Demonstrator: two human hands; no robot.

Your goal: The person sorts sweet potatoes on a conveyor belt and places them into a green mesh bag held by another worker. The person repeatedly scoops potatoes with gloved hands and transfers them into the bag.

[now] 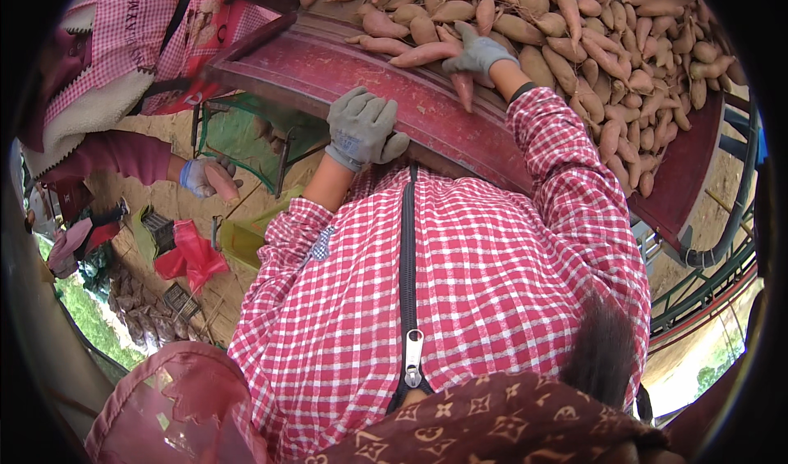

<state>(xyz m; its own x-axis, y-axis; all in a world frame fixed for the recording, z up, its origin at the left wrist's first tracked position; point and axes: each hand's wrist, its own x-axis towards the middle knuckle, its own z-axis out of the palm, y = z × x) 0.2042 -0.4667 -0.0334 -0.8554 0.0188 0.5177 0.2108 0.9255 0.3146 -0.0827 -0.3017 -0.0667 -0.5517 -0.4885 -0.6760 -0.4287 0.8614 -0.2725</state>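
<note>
Grey-gloved, my left hand [362,125] lies on the near edge of a red metal bed [277,63], its fingers curled over the edge and the fingertips hidden. My right hand [480,54], in a similar glove, reaches onto the pile of sweet potatoes [560,67]. Its thumb and a finger are spread around a few roots, and whether it grips one is not clear. Left of the right thumb lies a pinkish sweet potato [425,54]. Another sweet potato [462,89] points down toward me under the palm.
At the left, a co-worker's gloved hand [203,177] holds a sweet potato [221,180]. Below are a green-lined frame [246,128], a yellow-green container [246,236], a red plastic bag [192,257] and filled bags [138,310]. A dark tubular rail [732,217] curves along the right.
</note>
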